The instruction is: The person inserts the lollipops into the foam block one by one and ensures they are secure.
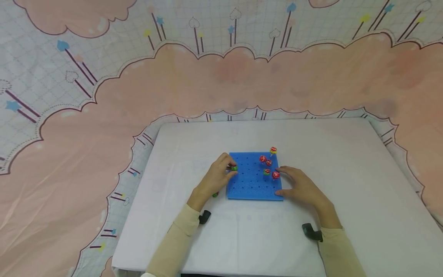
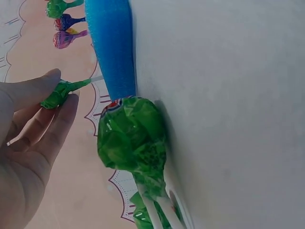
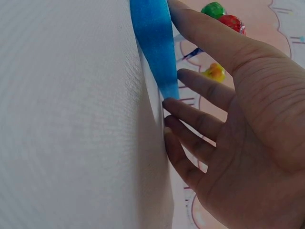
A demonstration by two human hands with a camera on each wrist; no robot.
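Note:
My left hand (image 1: 215,175) pinches a green-wrapped lollipop (image 2: 56,97) by its head, between thumb and fingers. Its white stick points at the left part of a blue board (image 1: 250,193) dotted with small holes; in the left wrist view the stick's tip meets the board's edge. My right hand (image 1: 300,186) rests at the board's right side, thumb at the near corner and fingertips along the edge, fingers loosely spread. Several lollipops stand in the right part of the board, among them a red one (image 1: 275,175) and a yellow one (image 1: 273,150).
Left of the board, beside my left wrist, lie green-wrapped lollipops (image 2: 133,136) with white sticks. A white cloth covers the table (image 1: 346,154). Behind it hangs a patterned peach backdrop (image 1: 221,82). Dark wrist cameras (image 1: 312,232) are strapped near both cuffs.

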